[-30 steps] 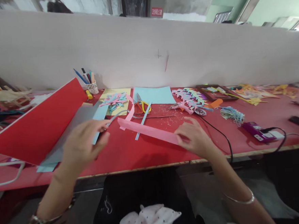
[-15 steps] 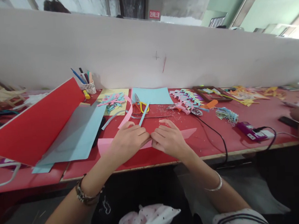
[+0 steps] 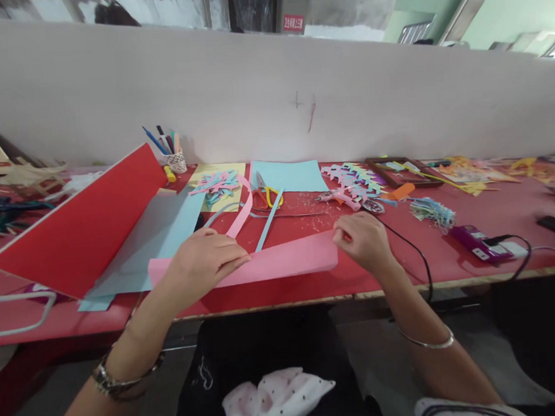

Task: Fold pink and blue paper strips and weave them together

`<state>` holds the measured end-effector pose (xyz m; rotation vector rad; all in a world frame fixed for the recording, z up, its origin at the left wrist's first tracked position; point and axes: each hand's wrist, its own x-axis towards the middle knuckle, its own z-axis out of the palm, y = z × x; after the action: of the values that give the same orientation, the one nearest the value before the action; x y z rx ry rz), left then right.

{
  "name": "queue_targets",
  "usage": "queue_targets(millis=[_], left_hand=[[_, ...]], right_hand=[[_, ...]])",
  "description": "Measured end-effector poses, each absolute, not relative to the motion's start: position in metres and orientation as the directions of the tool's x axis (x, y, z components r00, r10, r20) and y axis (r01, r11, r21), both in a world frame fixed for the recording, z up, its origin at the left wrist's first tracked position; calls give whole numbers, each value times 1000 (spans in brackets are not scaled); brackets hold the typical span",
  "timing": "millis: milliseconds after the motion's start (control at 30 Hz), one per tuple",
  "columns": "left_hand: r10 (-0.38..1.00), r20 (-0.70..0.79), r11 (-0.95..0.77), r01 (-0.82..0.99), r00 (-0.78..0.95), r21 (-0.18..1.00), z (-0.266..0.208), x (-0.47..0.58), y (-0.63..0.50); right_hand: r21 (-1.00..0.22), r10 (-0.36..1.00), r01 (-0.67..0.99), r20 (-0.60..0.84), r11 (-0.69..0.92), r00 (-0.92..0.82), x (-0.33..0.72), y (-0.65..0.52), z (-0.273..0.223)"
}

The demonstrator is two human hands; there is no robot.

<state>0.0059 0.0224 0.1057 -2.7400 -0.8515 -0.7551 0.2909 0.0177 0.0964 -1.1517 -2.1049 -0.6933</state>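
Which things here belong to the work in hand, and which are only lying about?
In hand:
Wide pink paper strip, held by the left hand and right hand
Perhaps also the narrow light-blue paper strip behind it

Seemingly just lying about:
Pink plastic glue gun
Purple rectangular power strip
White dark-patterned pen cup

Behind the paper strip [image 3: 293,259], a pen cup [image 3: 176,162] left and a glue gun [image 3: 346,199] right

Left hand [image 3: 207,258] pinches palm-down, fingers angled inward; right hand [image 3: 364,239], well apart, pinches with curled fingers
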Motion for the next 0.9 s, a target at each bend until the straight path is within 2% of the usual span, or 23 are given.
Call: queue_targets(millis=[133, 233, 333, 467, 600, 733, 833, 900], left_hand=[[471, 526, -811, 582, 708, -57, 109, 14, 20], [437, 537, -815, 570, 722, -103, 110, 22, 18], [395, 552, -792, 577, 734, -200, 110, 32, 16], [280, 600, -712, 582, 749, -393, 109, 45, 16], [188, 651, -656, 587, 736, -474, 105, 41, 24], [220, 640, -608, 616, 736, -501, 102, 10, 32], [327, 643, -525, 698, 693, -486, 103, -21, 31], [395, 704, -407, 800, 590, -442, 107, -37, 25]], right_hand=[[47, 511, 908, 814, 417, -277, 273, 10, 109], [87, 576, 784, 630, 614, -521, 245, 3, 113], [101, 533, 652, 488, 752, -691, 224, 2, 112], [83, 541, 644, 470, 760, -698, 218, 6, 112], [-20, 599, 663, 451, 748, -662, 232, 11, 117], [-100, 627, 674, 486, 732, -609, 257, 13, 121], [-97, 620, 690, 542, 717, -568, 275, 12, 126], [-70, 612, 731, 605, 678, -509, 282, 9, 130]])
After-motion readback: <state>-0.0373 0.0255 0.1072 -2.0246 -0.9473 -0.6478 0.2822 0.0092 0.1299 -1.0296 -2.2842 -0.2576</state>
